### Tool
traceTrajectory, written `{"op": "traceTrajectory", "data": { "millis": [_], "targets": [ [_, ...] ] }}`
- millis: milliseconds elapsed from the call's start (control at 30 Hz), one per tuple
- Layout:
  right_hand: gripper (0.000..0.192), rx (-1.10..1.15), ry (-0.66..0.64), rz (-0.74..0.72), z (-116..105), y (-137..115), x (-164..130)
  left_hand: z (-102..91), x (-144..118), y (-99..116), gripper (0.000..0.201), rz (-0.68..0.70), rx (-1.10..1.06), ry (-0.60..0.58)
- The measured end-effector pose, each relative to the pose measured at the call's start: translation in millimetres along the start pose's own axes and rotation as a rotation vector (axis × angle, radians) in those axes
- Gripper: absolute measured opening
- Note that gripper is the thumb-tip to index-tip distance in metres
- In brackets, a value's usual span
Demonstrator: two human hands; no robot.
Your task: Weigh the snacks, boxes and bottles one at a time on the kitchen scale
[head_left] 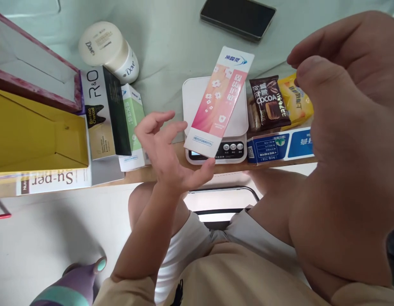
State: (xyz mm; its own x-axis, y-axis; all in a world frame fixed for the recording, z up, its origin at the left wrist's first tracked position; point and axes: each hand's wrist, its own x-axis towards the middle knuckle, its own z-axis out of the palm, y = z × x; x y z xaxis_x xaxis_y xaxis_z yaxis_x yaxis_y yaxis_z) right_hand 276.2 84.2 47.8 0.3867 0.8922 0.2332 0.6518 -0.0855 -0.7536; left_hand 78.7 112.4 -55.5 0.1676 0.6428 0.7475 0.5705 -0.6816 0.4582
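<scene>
A pink and white toothpaste box (220, 102) lies slantwise across a white kitchen scale (240, 159), covering part of its display. Close to the box's lower left end is my left hand (167, 155), fingers spread and curved, with nothing in it. My right hand (350, 97) is raised near the camera at the right, its thumb and fingers apart and no object between them. Behind it, partly hidden, are a brown cocoa snack packet (269, 103), a yellow snack packet (297, 102) and a blue box (280, 146).
Left of the scale stand a green and white box (133, 123), a black and gold box (101, 119) and a white Dove jar (110, 49). An open yellow-lined box (40, 131) is at far left. A phone (238, 18) lies at the back. The table's wooden edge (142, 175) runs in front.
</scene>
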Motion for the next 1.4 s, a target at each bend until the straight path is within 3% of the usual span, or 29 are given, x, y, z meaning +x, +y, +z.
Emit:
{"op": "traceTrajectory", "data": {
  "millis": [167, 300, 400, 600, 767, 833, 967, 1100, 1233, 1400],
  "targets": [
    [0.022, 0.059, -0.036, -0.016, -10.2, 25.8, 6.5, 3.5, 0.8, 7.8, 0.059, 0.071, 0.015, 0.003],
    [0.019, 0.084, -0.031, 0.01, -17.0, 38.2, 9.3, 6.8, -1.6, 19.4, 0.067, -0.068, 0.051, -0.101],
    [0.019, 0.096, -0.031, 0.026, -23.8, 40.5, 6.1, 9.7, -4.5, 18.1, 0.063, -0.094, 0.046, -0.123],
    [0.02, 0.22, -0.082, 0.076, -35.2, 55.0, -0.3, 1.9, -4.9, 1.3, 0.039, 0.006, 0.034, 0.015],
    [0.019, 0.173, -0.061, 0.029, -30.8, 66.8, -5.0, 3.5, -3.5, 3.3, 0.036, -0.039, 0.052, 0.076],
    [0.019, 0.172, -0.065, 0.01, -28.1, 65.9, -8.2, 4.1, -4.3, 4.1, 0.046, -0.085, 0.021, 0.035],
    [0.016, 0.2, -0.002, -0.04, -24.4, 62.1, -9.3, -3.0, -6.9, 4.3, 0.067, -0.251, -0.014, -0.169],
    [0.015, 0.248, 0.142, -0.052, -22.2, 65.5, -1.0, -7.9, -9.1, 9.7, 0.065, -0.374, 0.01, -0.258],
    [0.015, 0.276, 0.193, -0.003, -24.2, 68.1, 2.9, -6.2, -8.9, 10.7, 0.055, -0.371, -0.017, -0.125],
    [0.016, 0.398, 0.315, -0.076, -27.5, 68.7, 10.5, -17.9, -1.5, 13.2, 0.055, -0.217, -0.02, 0.187]
  ]
}}
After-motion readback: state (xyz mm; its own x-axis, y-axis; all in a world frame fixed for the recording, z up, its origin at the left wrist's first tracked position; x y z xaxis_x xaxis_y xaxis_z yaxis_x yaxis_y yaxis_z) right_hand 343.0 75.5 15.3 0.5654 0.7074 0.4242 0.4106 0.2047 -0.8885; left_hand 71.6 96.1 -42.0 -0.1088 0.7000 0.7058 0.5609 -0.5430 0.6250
